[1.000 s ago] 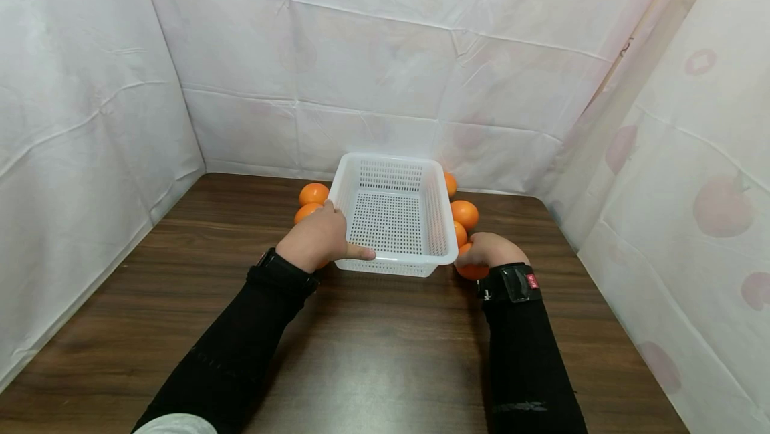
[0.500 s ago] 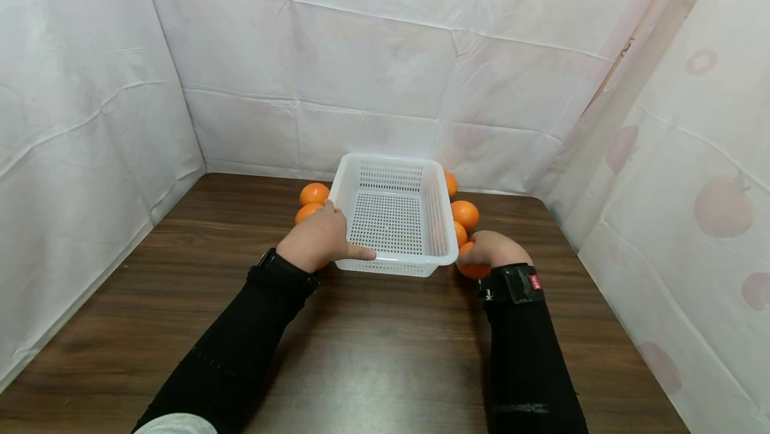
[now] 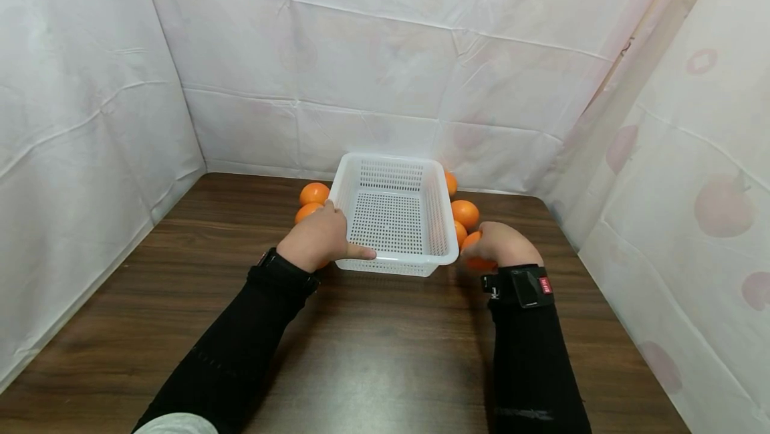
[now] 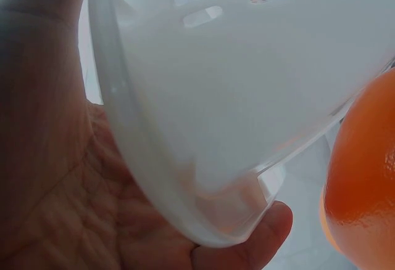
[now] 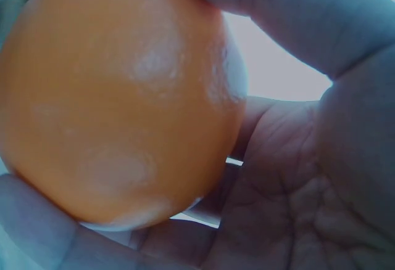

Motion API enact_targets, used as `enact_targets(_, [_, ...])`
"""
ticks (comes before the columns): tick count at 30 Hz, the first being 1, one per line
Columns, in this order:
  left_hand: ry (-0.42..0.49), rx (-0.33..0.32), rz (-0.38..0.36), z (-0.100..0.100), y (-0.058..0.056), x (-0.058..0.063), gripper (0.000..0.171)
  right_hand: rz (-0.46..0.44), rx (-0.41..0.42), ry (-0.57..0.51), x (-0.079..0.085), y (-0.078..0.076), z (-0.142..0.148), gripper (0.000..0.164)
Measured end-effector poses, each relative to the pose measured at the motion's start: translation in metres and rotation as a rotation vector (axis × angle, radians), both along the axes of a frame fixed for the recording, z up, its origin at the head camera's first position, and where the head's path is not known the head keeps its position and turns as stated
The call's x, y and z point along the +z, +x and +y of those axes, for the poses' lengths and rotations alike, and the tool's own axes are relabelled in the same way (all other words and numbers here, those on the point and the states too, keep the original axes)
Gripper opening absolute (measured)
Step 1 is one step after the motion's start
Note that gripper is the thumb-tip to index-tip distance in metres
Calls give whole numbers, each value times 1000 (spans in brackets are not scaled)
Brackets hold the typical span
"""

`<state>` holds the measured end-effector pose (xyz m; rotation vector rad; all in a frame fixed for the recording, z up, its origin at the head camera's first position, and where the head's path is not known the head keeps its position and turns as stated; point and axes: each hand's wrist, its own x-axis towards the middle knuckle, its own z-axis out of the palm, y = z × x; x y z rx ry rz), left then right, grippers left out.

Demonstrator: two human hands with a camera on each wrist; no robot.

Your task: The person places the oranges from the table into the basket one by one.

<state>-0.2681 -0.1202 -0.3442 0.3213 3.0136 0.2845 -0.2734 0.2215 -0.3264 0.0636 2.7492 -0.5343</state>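
A white perforated plastic basket stands near the back of the table with nothing inside it. My left hand grips its front left corner, thumb along the front rim; in the left wrist view the fingers curl under the basket's rim. Beside the basket's front right corner, my right hand holds an orange. The right wrist view shows that orange large, with thumb and fingers around it.
More oranges lie along the basket's right side. On its left are others, partly hidden by the left hand. Brown wooden table; white cloth walls enclose the back and sides.
My right hand has shifted slightly up and to the right, and the orange it holds has moved with it. The left hand and the basket have stayed in place.
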Motion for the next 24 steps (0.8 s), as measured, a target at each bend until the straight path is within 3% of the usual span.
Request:
enact_targets(6, [16,0,5,0,1,1,112,41,-16,-17,15,9,-1,45])
enact_targets(17, [4,5,-5,0,1,1,116,183,12,6,32,22,0,41])
enact_targets(24, [2,16,-16,1,0,1,122,156,5,3,38,23,1,50])
